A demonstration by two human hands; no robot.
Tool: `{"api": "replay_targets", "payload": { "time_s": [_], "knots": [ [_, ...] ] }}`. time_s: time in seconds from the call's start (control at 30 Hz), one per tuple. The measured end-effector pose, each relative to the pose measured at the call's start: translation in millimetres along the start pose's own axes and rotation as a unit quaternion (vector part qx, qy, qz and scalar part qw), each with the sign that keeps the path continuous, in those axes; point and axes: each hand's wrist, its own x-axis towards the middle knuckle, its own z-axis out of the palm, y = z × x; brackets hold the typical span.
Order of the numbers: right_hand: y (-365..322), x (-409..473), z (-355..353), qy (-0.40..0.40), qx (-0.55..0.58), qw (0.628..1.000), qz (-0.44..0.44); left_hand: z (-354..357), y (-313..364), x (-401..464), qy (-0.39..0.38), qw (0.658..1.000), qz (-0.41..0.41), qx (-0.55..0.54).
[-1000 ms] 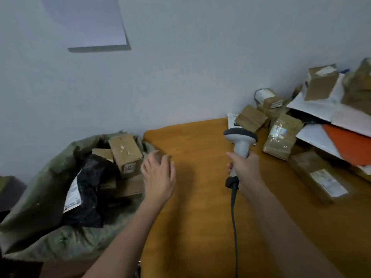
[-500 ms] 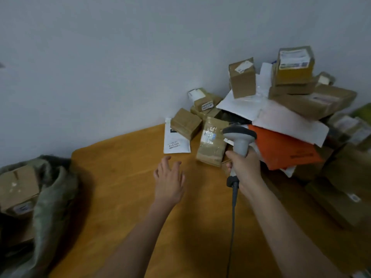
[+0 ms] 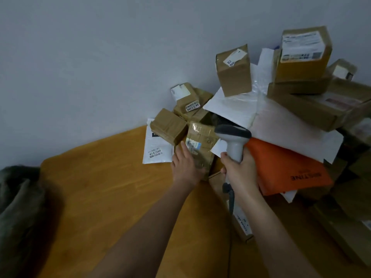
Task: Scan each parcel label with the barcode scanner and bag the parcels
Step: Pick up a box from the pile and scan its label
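**Left hand on a taped parcel, scanner held in the right**

A wooden table fills the lower half of the view, set against a pale wall. At its far right corner rises a pile of parcels: brown cartons stacked on white mailers, with an orange mailer at the front. A grey-green sack slumps at the left edge of the view, well apart from the pile. A white padded envelope lies flat by the wall, a small brown box resting on its top edge. Just right of it sits the taped parcel, label facing up. The left hand lies on this parcel's near end, fingers spread over it, not yet closed. The right hand is clenched around the handle of the barcode scanner, head upright just beside the parcel.
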Motion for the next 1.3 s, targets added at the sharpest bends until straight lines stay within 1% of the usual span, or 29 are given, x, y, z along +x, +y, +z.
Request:
{"api": "replay_targets", "payload": {
  "time_s": [0.13, 0.27, 0.33, 0.4, 0.43, 0.5, 0.57, 0.67, 0.7, 0.77, 0.87, 0.9, 0.93, 0.97, 1.03, 1.07, 1.13, 1.23, 1.3],
  "knots": [
    [15.6, 13.8, -3.8, -0.01, 0.002, 1.0, 0.012, 32.4, 0.1, 27.0, -0.014, 0.999, -0.049, -0.01],
    [20.7, 19.6, -15.0, -0.026, 0.003, 1.0, 0.014, 45.5, 2.9, 40.0, 0.01, 0.993, -0.105, -0.054],
    [21.4, 20.8, -18.7, -0.029, 0.003, 0.999, 0.013, 49.2, 4.1, 41.6, 0.023, 0.99, -0.118, -0.077],
    [21.3, 20.1, -21.5, -0.028, 0.006, 0.999, 0.016, 47.6, -0.5, 38.7, 0.019, 0.987, -0.131, -0.092],
    [20.7, 19.0, -22.7, -0.027, 0.008, 0.999, 0.018, 45.1, -6.3, 36.8, 0.008, 0.983, -0.143, -0.112],
    [17.7, 15.5, -23.7, -0.03, 0.015, 0.999, 0.019, 38.9, -26.3, 32.4, -0.016, 0.963, -0.166, -0.21],
    [13.0, 9.8, -21.1, -0.035, 0.012, 0.999, 0.012, 24.1, -47.3, 19.5, -0.032, 0.932, -0.166, -0.32],
    [6.5, -2.6, -10.5, -0.042, 0.014, 0.999, 0.008, -8.5, -66.5, -16.1, -0.116, 0.891, -0.153, -0.413],
    [4.8, -7.5, -5.9, -0.046, 0.015, 0.999, 0.008, -20.1, -69.0, -29.6, -0.141, 0.871, -0.157, -0.443],
    [2.1, -20.4, 4.1, -0.055, 0.008, 0.998, 0.004, -42.5, -75.8, -56.4, -0.172, 0.815, -0.173, -0.526],
    [2.2, -45.1, 20.9, -0.064, 0.01, 0.998, 0.01, -70.2, -88.2, -93.7, -0.207, 0.696, -0.178, -0.664],
    [1.7, -55.9, 26.5, -0.067, 0.011, 0.998, 0.01, -77.6, -93.1, -105.6, -0.214, 0.655, -0.17, -0.704],
    [0.8, -67.6, 31.7, -0.07, 0.011, 0.997, 0.008, -84.1, -99.0, -116.5, -0.221, 0.623, -0.155, -0.734],
    [0.0, -79.6, 36.8, -0.075, 0.013, 0.997, 0.005, -89.9, -105.0, -126.8, -0.229, 0.601, -0.138, -0.753],
    [-2.4, -104.7, 46.8, -0.088, 0.016, 0.996, -0.002, -101.9, -115.4, -147.6, -0.24, 0.574, -0.109, -0.775],
    [-3.5, -117.1, 52.0, -0.099, 0.016, 0.995, -0.003, -108.9, -119.8, -158.5, -0.244, 0.565, -0.096, -0.782],
    [-4.9, -141.5, 63.8, -0.129, 0.024, 0.991, 0.006, -123.8, -129.8, -178.9, -0.245, 0.566, -0.074, -0.784],
    [0.9, -174.6, 81.7, -0.169, 0.029, 0.985, 0.01, -146.6, -146.8, -203.3, -0.242, 0.596, -0.069, -0.762],
    [6.7, -194.1, 90.7, -0.174, 0.026, 0.984, 0.008, -158.5, -158.6, -216.8, -0.237, 0.632, -0.074, -0.734]
  ]
}}
